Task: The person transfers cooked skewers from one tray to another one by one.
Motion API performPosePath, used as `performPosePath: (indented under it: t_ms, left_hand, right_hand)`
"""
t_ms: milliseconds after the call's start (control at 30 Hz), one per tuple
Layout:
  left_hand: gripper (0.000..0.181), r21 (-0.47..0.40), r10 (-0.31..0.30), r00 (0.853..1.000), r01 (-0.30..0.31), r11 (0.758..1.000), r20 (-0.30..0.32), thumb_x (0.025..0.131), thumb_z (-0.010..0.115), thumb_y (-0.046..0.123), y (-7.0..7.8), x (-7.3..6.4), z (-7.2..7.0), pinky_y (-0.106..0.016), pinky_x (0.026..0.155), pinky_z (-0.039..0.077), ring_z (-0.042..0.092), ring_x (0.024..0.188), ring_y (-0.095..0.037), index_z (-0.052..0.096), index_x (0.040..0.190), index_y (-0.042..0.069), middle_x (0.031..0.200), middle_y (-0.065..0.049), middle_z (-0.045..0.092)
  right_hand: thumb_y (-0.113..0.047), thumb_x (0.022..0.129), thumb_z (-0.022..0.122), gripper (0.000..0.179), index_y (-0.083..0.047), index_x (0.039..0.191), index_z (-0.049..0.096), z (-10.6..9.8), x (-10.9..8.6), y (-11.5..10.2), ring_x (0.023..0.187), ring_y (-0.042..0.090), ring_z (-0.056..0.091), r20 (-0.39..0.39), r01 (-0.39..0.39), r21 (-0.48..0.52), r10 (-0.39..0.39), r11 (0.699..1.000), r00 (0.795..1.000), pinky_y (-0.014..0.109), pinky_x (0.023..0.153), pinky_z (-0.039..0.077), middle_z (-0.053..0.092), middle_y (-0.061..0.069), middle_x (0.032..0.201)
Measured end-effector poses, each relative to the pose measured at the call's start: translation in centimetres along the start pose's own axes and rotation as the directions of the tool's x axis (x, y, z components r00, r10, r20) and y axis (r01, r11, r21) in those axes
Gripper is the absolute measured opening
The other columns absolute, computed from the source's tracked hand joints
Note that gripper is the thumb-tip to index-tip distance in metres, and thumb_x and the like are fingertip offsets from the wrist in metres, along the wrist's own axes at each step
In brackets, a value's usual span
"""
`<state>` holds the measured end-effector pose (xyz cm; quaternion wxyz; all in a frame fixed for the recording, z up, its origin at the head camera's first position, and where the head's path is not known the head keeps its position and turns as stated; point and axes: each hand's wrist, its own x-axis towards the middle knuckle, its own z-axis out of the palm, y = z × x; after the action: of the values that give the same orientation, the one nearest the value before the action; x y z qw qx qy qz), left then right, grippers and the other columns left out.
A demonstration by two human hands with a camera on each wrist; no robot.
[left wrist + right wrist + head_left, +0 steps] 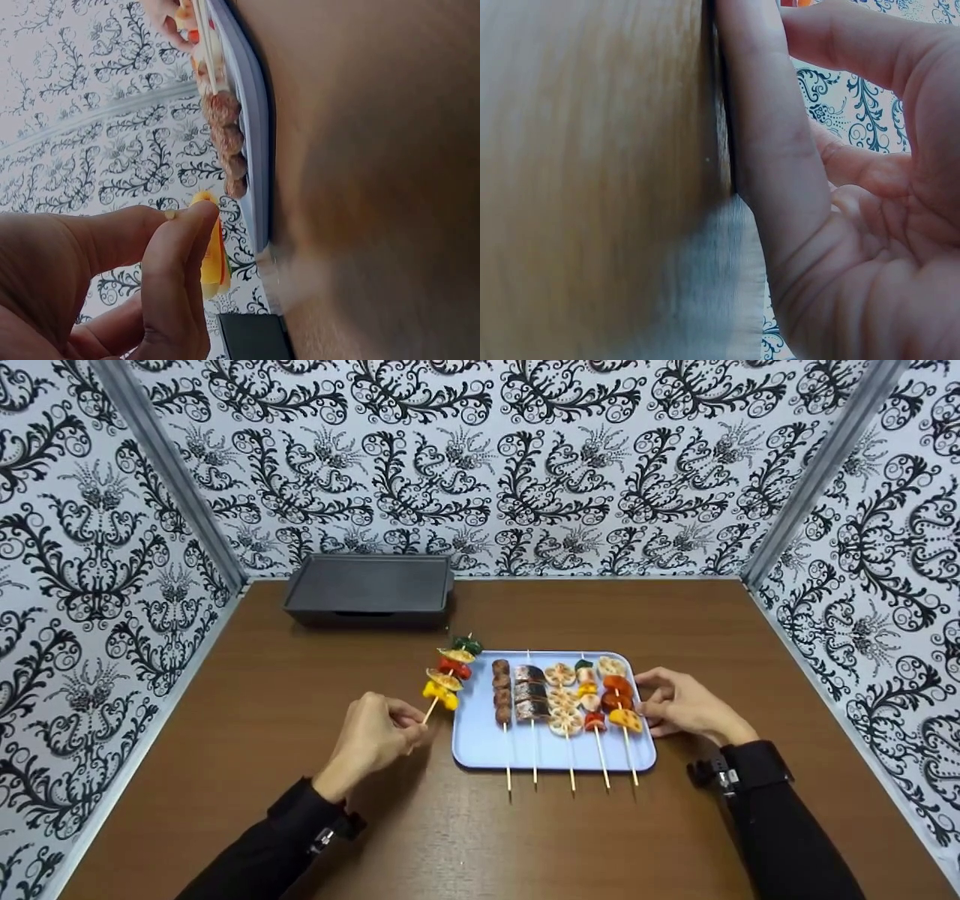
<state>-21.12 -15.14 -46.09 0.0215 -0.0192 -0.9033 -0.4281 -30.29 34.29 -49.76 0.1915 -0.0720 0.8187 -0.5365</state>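
Note:
My left hand [379,731] pinches the bare stick end of a vegetable skewer [444,681], just left of the tray. Yellow, red and green pieces with thin slices between them are threaded on it, its tip pointing away from me. In the left wrist view, thumb and fingertips [196,217] meet on the stick. At the right side of the light blue tray [480,750], my right hand [686,709] holds the rim. Several skewers lie side by side on that tray: meatballs [502,694], dark-skinned chunks [531,694], lotus root slices [564,701] and mixed vegetables [622,701].
A dark grey rectangular grill plate [369,585] stands at the back left of the brown wooden table [562,840]. Patterned black-and-white walls [480,457] close off the back and both sides. The skewers' stick ends jut over the tray's front edge.

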Motion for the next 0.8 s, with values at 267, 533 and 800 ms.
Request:
performPosePath:
  t_ms: [267,533,800]
  left_hand:
    - [0.008,-0.023,-0.013,0.999,0.015,1.000,0.050,0.079,0.086,0.015,0.2,-0.7,1.0,-0.031,0.048,0.055,0.067,0.051,-0.013,0.079,0.082,0.014,0.064,0.007,0.070]
    - [0.006,-0.061,-0.015,0.995,0.021,0.998,0.102,0.079,0.084,0.012,0.4,-0.9,2.1,-0.030,0.048,0.056,0.068,0.051,-0.013,0.078,0.081,0.014,0.064,0.006,0.070]
    - [0.012,-0.186,-0.044,0.986,0.075,0.980,0.162,0.077,0.087,0.010,0.5,-0.9,3.1,-0.037,0.053,0.059,0.071,0.057,-0.018,0.079,0.086,0.009,0.072,-0.003,0.073]
  right_hand:
    - [-0.004,0.093,0.072,0.060,-0.004,0.146,0.044,0.1,-0.1,-0.1,0.078,0.036,0.069,0.001,-0.004,0.011,0.004,1.000,1.000,0.050,0.071,0.061,0.062,0.026,0.096]
    - [-0.007,0.092,0.073,0.061,-0.004,0.146,0.044,0.0,0.0,-0.1,0.077,0.035,0.069,0.000,-0.003,-0.020,0.003,1.000,1.000,0.049,0.070,0.061,0.063,0.025,0.096]
    - [-0.008,0.092,0.074,0.061,-0.005,0.146,0.044,0.1,-0.1,-0.2,0.076,0.035,0.069,-0.002,-0.004,-0.024,0.004,1.000,1.000,0.049,0.069,0.061,0.064,0.025,0.095]
